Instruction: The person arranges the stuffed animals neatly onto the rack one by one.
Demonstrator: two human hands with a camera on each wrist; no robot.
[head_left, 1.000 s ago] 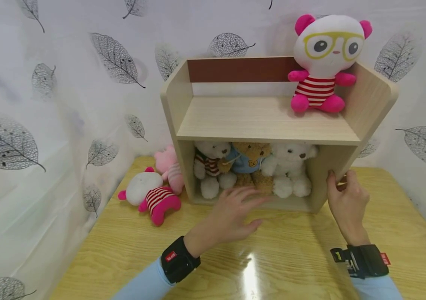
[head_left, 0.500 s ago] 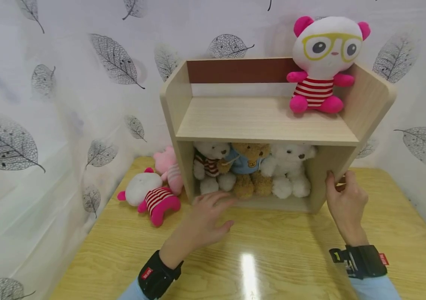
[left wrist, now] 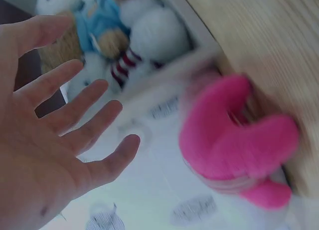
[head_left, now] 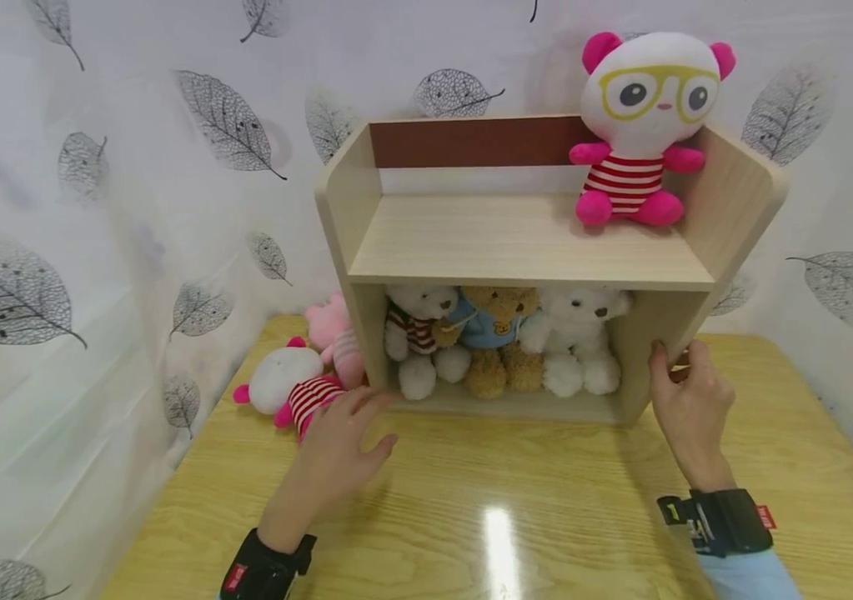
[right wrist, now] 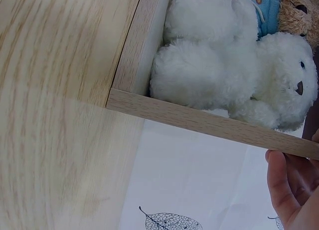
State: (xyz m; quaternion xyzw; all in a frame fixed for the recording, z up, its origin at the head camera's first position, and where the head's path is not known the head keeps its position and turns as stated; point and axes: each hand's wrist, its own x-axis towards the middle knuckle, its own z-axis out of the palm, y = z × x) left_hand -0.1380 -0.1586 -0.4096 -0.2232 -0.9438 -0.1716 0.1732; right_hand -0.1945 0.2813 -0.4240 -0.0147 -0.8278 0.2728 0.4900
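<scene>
My left hand, fingers spread and holding nothing, overlaps the plush panda in the head view. This panda, with a striped shirt and pink legs, lies on the table left of the wooden shelf; in the left wrist view its pink legs are apart from the fingers. My right hand grips the front edge of the shelf's right side panel. Inside the lower compartment sit a white bear in a striped shirt, a brown bear in blue and a white bear.
On the upper shelf, at the right, sits another plush panda with yellow glasses. A light pink plush toy leans by the shelf's left side. The wooden table extends in front, and leaf-patterned cloth hangs behind.
My left hand has moved left from in front of the lower compartment to the panda lying on the table. The right hand stays on the side panel.
</scene>
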